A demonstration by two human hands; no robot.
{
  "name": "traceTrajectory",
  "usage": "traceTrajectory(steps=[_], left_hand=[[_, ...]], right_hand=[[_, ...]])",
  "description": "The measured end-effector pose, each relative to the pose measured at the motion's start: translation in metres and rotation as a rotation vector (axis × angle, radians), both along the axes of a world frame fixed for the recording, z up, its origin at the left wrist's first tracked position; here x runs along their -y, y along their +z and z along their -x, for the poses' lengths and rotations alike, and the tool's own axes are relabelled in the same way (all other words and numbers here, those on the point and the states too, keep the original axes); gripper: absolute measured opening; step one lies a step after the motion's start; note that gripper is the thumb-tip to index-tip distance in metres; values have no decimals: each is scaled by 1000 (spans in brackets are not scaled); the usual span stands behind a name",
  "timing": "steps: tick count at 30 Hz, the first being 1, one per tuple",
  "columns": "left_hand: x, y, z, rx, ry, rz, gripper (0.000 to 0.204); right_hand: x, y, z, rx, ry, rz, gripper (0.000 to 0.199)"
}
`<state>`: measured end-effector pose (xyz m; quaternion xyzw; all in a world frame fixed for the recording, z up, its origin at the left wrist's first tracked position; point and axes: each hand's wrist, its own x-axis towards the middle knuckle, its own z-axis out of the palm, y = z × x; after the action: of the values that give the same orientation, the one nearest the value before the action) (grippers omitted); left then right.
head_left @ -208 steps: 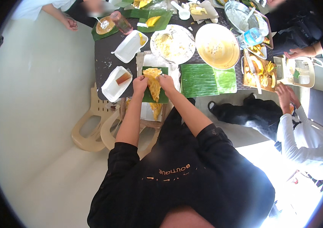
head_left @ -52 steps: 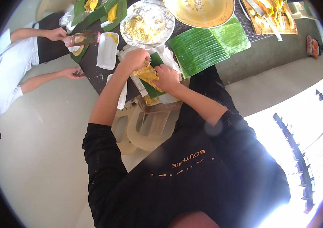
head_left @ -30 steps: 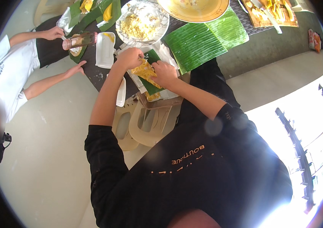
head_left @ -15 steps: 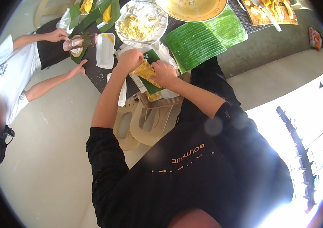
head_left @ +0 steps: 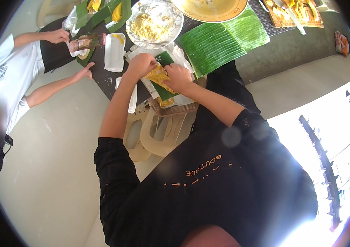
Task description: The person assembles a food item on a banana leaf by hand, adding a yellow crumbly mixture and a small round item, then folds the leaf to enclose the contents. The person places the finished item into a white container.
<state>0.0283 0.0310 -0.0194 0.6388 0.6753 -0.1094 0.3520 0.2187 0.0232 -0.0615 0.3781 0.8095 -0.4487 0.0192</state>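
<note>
Between my two hands lies a flat, mottled yellow piece of food (head_left: 157, 76) whose exact kind I cannot make out. It rests on a green banana leaf strip (head_left: 163, 92). The closed fingers of my left hand (head_left: 142, 64) pinch its far left end. My right hand (head_left: 178, 77) curls over its right edge, fingertips partly hidden against the food. Under the leaf is white paper in a brown woven basket (head_left: 175, 109). More yellow food (head_left: 166, 102) shows near the basket's close edge.
White foam trays (head_left: 114, 57) (head_left: 132, 99) lie to the left. Behind are a plate of crumbly yellow food (head_left: 152, 31), a yellow bowl (head_left: 208, 10) and a large banana leaf (head_left: 216, 45). A knife (head_left: 294, 19) rests on a cutting board. At left, a co-worker's hand (head_left: 59, 36) is beside a glass jar (head_left: 85, 43).
My hands stay almost in place on the yellow food, with only slight finger movement. The co-worker's upper hand and the jar have shifted slightly.
</note>
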Motion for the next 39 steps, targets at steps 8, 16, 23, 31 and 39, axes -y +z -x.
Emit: traceTrajectory(steps=[8, 16, 23, 31, 39], left_hand=[[-3, 2, 16, 93, 122, -5, 19], [10, -13, 30, 44, 210, 27, 21], [12, -18, 26, 102, 246, -41, 16], [17, -28, 30, 145, 235, -55, 17], [17, -32, 28, 216, 253, -46, 17]], right_hand=[[-1, 2, 0, 10, 13, 9, 42], [8, -1, -3, -96, -17, -27, 41], [6, 0, -2, -64, 1, -28, 48], [7, 2, -1, -80, -22, -35, 47], [4, 4, -2, -52, -8, -42, 48]])
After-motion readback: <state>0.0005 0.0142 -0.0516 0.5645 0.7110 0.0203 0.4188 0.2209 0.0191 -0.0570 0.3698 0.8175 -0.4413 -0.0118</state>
